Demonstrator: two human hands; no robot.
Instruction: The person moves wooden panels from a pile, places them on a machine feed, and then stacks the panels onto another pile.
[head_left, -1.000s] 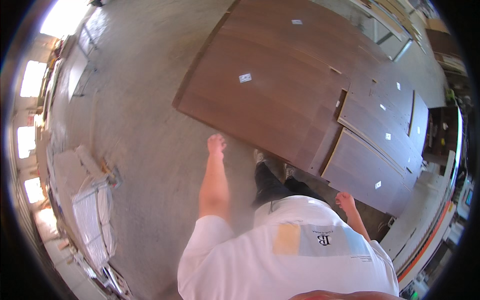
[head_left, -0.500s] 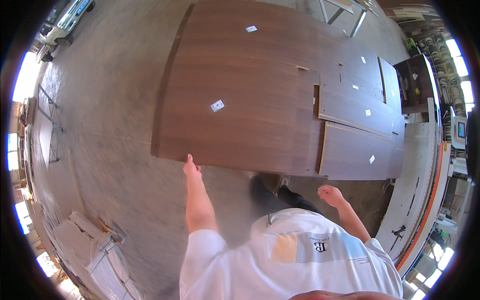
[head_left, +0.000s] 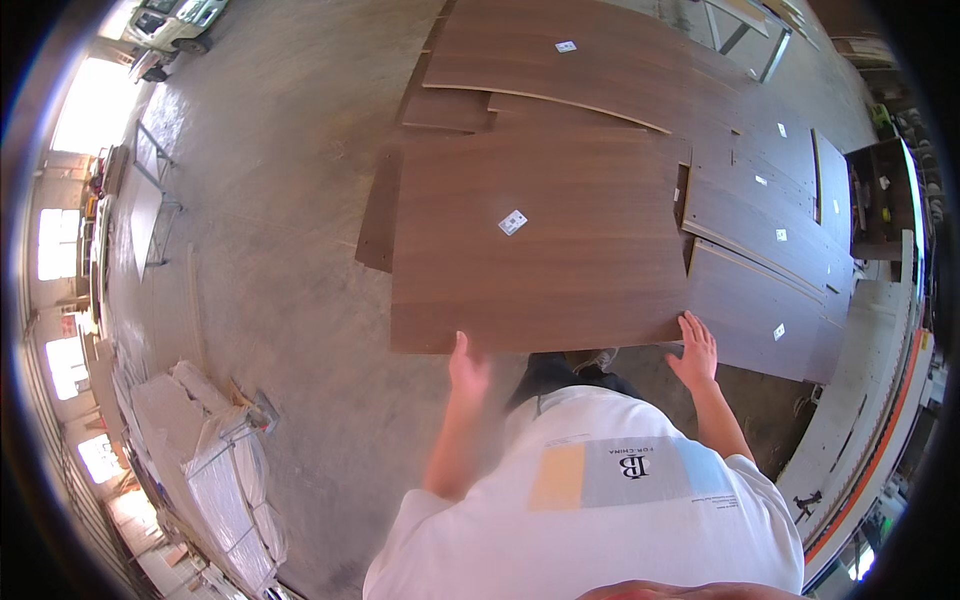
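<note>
A wide brown wood-grain panel (head_left: 540,260) with a white label lies across a stack of similar panels, its near edge toward my body. My left hand (head_left: 468,372) is at that near edge, left of the middle, thumb pointing up; its other fingers are blurred, so their grip is unclear. My right hand (head_left: 695,352) is at the panel's near right corner with its fingers spread, the fingertips at the corner. Farther off, another brown panel (head_left: 560,65) with a label lies on the stack.
Narrower labelled brown panels (head_left: 765,310) lie to the right, beside a long white machine bed (head_left: 835,345) with an orange strip. Plastic-wrapped bundles (head_left: 225,480) stand on the floor at lower left. A metal stand (head_left: 150,200) is at left, a vehicle (head_left: 175,25) at far left.
The wide panel has come toward me and away from the far one, uncovering panels underneath. My right hand has moved up to its corner. My left hand's thumb no longer lies over the edge.
</note>
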